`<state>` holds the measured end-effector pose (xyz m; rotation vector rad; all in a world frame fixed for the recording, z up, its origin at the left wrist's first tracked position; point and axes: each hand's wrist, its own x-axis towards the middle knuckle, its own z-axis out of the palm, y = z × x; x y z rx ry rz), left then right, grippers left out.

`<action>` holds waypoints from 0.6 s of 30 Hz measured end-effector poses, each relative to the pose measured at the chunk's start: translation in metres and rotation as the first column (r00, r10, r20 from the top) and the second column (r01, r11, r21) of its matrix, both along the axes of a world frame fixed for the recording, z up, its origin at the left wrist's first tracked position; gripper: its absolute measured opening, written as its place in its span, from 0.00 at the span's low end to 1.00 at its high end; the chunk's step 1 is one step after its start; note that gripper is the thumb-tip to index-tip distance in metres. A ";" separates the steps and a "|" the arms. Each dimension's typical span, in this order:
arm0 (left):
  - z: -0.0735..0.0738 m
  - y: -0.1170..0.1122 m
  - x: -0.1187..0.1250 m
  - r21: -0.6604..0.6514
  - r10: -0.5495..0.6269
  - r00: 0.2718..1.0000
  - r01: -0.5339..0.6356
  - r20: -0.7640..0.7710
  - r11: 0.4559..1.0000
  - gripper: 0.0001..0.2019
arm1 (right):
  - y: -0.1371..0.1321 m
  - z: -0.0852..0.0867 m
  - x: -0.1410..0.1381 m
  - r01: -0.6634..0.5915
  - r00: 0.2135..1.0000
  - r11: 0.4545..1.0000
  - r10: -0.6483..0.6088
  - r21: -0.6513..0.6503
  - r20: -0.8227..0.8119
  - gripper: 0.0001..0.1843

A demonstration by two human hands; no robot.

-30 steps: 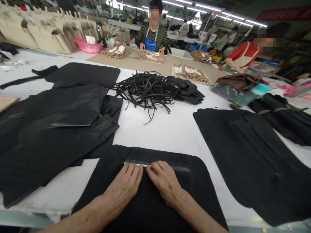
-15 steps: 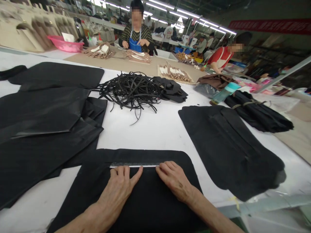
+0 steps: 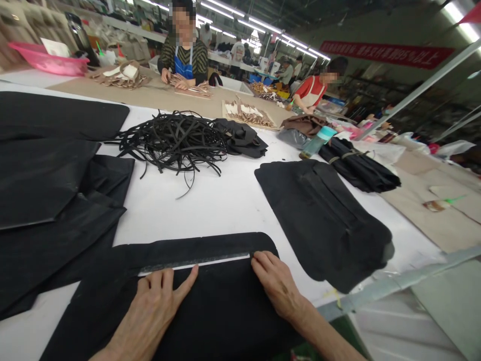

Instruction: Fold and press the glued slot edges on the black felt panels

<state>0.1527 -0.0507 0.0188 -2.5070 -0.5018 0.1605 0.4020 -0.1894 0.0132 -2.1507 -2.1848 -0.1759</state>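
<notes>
A large black sheet of leather-like material (image 3: pixel 210 301) lies in front of me at the table's near edge. A dull grey band and a thin white line (image 3: pixel 221 261) cross it below its far edge; whether the white is a strip or a gap, I cannot tell. My left hand (image 3: pixel 160 296) rests on the sheet with its fingers bent down and its thumb spread away along the line. At the line's right end, my right hand (image 3: pixel 274 281) pinches the sheet's edge, fingertips together.
Black panels (image 3: pixel 33 185) are piled at left, with a stack of black pieces (image 3: pixel 323 215) at right. Beyond lie tangled black straps (image 3: pixel 173 140), a tied black bundle (image 3: pixel 358 163) and a bottle (image 3: pixel 317 143). A person in a blue apron (image 3: pixel 184 60) works across the table.
My right hand has slid along the line to its right end, widening the gap between my hands. More of the white line shows. The view has turned right.
</notes>
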 end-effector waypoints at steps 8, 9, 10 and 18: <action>-0.003 0.001 -0.003 -0.075 0.020 1.000 -0.019 0.010 0.997 0.37 | -0.002 -0.001 -0.003 -0.026 0.997 0.999 0.029 -0.041 0.074 0.23; -0.003 0.001 -0.003 -0.100 0.027 1.000 -0.025 0.015 0.995 0.36 | -0.003 -0.002 -0.004 -0.016 0.994 0.999 0.019 -0.029 0.104 0.23; -0.004 0.001 -0.003 -0.121 0.036 0.999 -0.034 0.022 0.992 0.36 | -0.003 -0.003 -0.006 0.015 0.991 1.000 -0.014 -0.008 0.136 0.22; -0.007 -0.002 0.002 -0.208 0.124 0.992 -0.114 0.035 0.971 0.35 | 0.042 0.001 -0.080 0.093 0.994 0.992 -0.088 0.087 -0.061 0.19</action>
